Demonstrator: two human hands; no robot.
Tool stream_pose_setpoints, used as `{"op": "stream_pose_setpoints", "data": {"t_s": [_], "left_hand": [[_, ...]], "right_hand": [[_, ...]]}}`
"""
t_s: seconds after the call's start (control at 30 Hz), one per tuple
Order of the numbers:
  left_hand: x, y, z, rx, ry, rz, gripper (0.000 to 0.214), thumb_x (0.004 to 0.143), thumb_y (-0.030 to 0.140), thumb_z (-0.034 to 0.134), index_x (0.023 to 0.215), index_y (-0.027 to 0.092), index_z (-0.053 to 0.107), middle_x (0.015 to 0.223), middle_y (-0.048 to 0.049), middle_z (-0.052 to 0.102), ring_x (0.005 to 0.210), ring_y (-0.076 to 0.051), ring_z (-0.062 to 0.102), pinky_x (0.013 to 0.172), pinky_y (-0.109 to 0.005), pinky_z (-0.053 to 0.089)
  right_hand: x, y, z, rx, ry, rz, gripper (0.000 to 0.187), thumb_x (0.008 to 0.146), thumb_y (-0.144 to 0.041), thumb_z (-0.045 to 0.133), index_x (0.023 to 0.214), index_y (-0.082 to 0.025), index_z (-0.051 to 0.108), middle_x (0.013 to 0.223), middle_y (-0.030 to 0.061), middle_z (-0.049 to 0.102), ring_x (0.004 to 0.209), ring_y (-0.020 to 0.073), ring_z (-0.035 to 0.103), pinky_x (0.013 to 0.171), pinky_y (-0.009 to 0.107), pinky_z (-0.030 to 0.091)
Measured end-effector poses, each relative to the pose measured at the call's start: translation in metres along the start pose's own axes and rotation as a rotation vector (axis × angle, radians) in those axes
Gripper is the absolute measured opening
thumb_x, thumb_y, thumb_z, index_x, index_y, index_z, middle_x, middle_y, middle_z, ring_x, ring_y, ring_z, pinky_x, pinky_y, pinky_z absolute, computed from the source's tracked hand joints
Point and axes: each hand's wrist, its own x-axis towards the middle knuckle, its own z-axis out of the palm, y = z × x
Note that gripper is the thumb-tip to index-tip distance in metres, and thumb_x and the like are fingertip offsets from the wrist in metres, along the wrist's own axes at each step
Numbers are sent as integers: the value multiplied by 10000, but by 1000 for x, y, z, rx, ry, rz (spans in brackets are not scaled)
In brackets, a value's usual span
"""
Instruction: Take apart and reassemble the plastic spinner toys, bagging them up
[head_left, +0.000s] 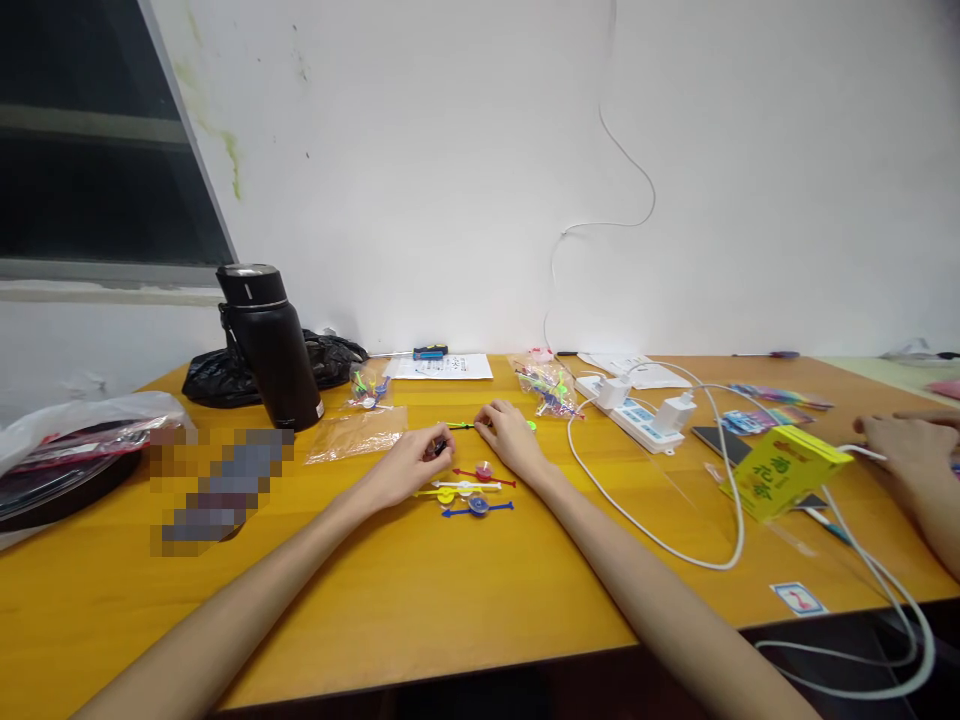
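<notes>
Both my hands reach to the middle of the yellow table [420, 600]. My left hand [416, 460] is closed in a pinch on a small dark piece at the left end of a thin black and green stick [459, 426]. My right hand [506, 432] pinches the same stick from the right, next to its green end [532, 426]. Just in front of my hands lie several small coloured plastic pieces: a red one [484, 472], a white one, a yellow one [444, 494] and a blue one [478, 507].
A black flask [271, 342] and black bag [217, 375] stand back left, clear bags of coloured parts [547, 385] and a screwdriver [430, 352] behind. A power strip [630, 410] with white cables, a yellow box [780, 470] and another person's hand [907, 445] are on the right.
</notes>
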Motion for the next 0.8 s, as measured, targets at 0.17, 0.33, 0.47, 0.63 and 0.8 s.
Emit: {"op": "stream_pose_setpoints", "data": {"t_s": [0.17,0.33,0.47,0.63,0.8], "left_hand": [[5,-4,1,-377,8,-57,322,974,475,525,1145,209,579,781,28,492,679,-132,423,647,-259,323],[6,-7,0,-709,31,-77,383,989,564,474,1145,216,507,754,37,485,618,-110,361,634,-253,304],[2,-3,-1,-710,-23,-98,427,983,624,430,1007,207,519,711,46,412,612,-111,346,600,-256,280],[0,2,1,-591,-81,-109,481,988,658,352,968,207,517,687,43,400,598,-123,345,592,-278,298],[-1,1,-1,-283,-22,-84,380,986,587,438,1061,231,548,754,37,470,663,-136,407,632,-271,329]], "right_hand": [[1,-7,-5,83,76,-37,87,976,-226,590,1020,-194,658,998,69,655,980,228,596,883,353,432],[-6,-40,-28,392,170,-170,172,1027,-293,510,1144,-218,611,1024,56,635,968,195,601,896,334,468],[-14,-63,-37,466,89,-332,206,984,-320,598,1169,-230,597,1090,66,627,1017,205,588,915,345,481],[-15,-66,-35,443,81,-350,173,971,-329,617,1095,-212,592,990,56,627,929,200,585,846,335,488],[-8,-41,-34,273,240,-161,113,981,-284,575,1060,-206,589,1003,71,644,976,226,590,889,354,460]]}}
